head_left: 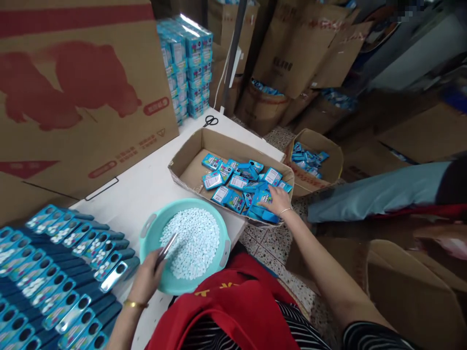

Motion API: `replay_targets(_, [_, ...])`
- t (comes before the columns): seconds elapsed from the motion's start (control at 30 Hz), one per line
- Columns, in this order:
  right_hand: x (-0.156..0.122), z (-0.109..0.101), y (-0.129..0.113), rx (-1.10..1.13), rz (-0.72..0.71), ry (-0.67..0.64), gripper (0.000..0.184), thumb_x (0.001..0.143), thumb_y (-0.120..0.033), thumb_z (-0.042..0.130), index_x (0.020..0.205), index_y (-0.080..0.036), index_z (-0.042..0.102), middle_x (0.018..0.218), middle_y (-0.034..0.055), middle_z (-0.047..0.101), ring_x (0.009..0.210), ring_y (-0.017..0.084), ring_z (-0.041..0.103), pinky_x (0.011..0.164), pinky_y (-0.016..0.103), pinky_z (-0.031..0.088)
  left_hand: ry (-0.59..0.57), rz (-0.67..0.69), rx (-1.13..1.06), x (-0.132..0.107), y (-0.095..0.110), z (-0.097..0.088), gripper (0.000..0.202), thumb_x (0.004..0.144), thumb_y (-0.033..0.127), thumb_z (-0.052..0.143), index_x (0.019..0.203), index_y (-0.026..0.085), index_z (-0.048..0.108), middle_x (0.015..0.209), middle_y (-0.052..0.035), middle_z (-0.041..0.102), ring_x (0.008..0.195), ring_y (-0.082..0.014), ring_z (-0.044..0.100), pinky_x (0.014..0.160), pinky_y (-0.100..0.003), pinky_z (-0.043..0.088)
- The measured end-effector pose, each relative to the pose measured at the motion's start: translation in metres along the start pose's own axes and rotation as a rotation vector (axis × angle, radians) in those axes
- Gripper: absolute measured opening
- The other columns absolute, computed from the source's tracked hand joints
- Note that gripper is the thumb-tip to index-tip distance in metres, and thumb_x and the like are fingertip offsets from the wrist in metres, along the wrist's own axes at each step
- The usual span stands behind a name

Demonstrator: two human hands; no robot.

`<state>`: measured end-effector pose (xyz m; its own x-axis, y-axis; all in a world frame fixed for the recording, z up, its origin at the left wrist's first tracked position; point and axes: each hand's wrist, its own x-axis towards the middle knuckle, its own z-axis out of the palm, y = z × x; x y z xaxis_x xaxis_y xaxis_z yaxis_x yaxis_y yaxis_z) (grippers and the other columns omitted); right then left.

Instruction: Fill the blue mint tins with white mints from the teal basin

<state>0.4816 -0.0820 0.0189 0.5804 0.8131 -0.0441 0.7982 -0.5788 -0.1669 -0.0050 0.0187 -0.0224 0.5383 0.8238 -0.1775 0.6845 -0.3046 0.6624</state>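
My left hand [150, 272] is closed round a shiny metal scoop [168, 249] over the turquoise basin [148, 228]; the scoop's far end is hard to make out. Small white tablets [197, 238] fill much of the basin. Reaching into a shallow cardboard tray [188, 160], my right hand [280, 200] has its thumb and fingers round a small blue box [263, 198]; the fingertips are partly hidden. More blue boxes [239, 182] lie loose in the tray.
Rows of upright blue boxes [54, 282], some topped with white tablets, stand at left. A big carton [87, 87], shrink-wrapped stacks [197, 63] and scissors [210, 120] are on the white table [146, 177]. Another carton [330, 167] sits on the floor. A person's grey-blue sleeve or trouser leg [379, 187] shows at right.
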Motion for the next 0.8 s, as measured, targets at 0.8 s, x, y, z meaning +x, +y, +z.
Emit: replay_targets(0.8, [-0.020,0.004,-0.010,0.140,0.086,0.145,0.060,0.082,-0.041,0.056,0.130,-0.008,0.044,0.130,0.0237,0.048,0.121,0.036,0.041,0.097,0.051,0.037,0.242,-0.500,0.127,-0.043,0.011,0.005,0.046,0.076,0.062,0.046,0.101,0.023,0.047,0.076,-0.0047,0.060,0.076,-0.0338,0.065,0.062,-0.046,0.051])
